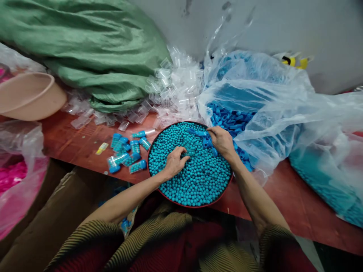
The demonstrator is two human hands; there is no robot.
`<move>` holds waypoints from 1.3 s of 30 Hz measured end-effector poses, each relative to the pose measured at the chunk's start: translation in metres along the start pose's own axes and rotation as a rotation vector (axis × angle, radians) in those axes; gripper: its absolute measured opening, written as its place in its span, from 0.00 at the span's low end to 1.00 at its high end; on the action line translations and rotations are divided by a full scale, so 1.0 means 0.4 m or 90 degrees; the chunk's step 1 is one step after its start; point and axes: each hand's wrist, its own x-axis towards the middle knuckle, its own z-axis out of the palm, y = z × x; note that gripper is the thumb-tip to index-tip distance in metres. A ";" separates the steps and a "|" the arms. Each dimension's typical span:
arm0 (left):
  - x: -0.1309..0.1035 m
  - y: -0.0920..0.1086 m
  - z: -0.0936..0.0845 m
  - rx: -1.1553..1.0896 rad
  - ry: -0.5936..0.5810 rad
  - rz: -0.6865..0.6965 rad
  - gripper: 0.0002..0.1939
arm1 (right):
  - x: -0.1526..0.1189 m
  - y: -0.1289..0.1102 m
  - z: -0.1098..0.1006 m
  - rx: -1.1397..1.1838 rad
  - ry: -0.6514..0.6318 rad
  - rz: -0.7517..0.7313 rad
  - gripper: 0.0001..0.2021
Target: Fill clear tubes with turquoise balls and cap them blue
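Note:
A round red-rimmed tray (190,206) full of small turquoise beads (195,185) sits in front of me at the table's edge. Over the beads, my left hand (175,163) closes its thumb and fingers on a clear plastic bottle (190,149) that has beads in it. My right hand (222,141), at the tray's right side, pinches a blue cap (202,133) with a narrow end pointing left. Several more blue caps (208,142) lie on the beads below it. Left of the tray, filled bottles with blue caps (135,147) lie in a loose group.
Empty clear bottles (178,88) are heaped behind the tray beside a green sack (113,49). A plastic bag of blue caps (231,117) stands at right, and a bag of turquoise beads (320,185) beyond it. A beige basin (31,96) is at left.

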 end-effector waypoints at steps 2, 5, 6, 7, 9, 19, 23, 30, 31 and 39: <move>0.000 0.000 -0.001 0.001 -0.003 0.003 0.06 | 0.047 -0.025 0.034 -0.067 -0.060 -0.040 0.14; 0.005 0.003 -0.001 -0.005 -0.008 0.004 0.06 | 0.101 -0.053 0.084 -0.172 -0.173 -0.095 0.13; 0.006 0.004 -0.001 -0.008 -0.008 -0.001 0.06 | 0.111 -0.059 0.095 -0.192 -0.189 -0.104 0.13; 0.008 0.006 -0.001 -0.013 -0.007 -0.007 0.06 | 0.115 -0.064 0.101 -0.202 -0.184 -0.112 0.12; 0.008 0.010 -0.004 -0.028 -0.002 -0.023 0.06 | 0.109 -0.069 0.095 -0.189 -0.125 -0.123 0.12; -0.009 0.019 -0.055 -0.155 0.000 -0.077 0.05 | -0.094 -0.057 0.016 -0.184 -0.120 -0.083 0.18; -0.006 0.018 -0.061 -0.296 -0.050 -0.121 0.08 | -0.143 -0.056 0.038 -0.069 -0.148 -0.089 0.18; -0.015 0.034 -0.048 -0.397 -0.143 -0.187 0.10 | -0.165 -0.110 0.053 0.264 -0.041 -0.111 0.13; -0.018 0.036 -0.047 -0.388 -0.144 -0.180 0.10 | -0.169 -0.116 0.053 0.286 -0.050 -0.111 0.14; -0.037 0.056 -0.055 -0.372 -0.164 -0.158 0.23 | -0.180 -0.128 0.039 0.400 -0.060 0.028 0.11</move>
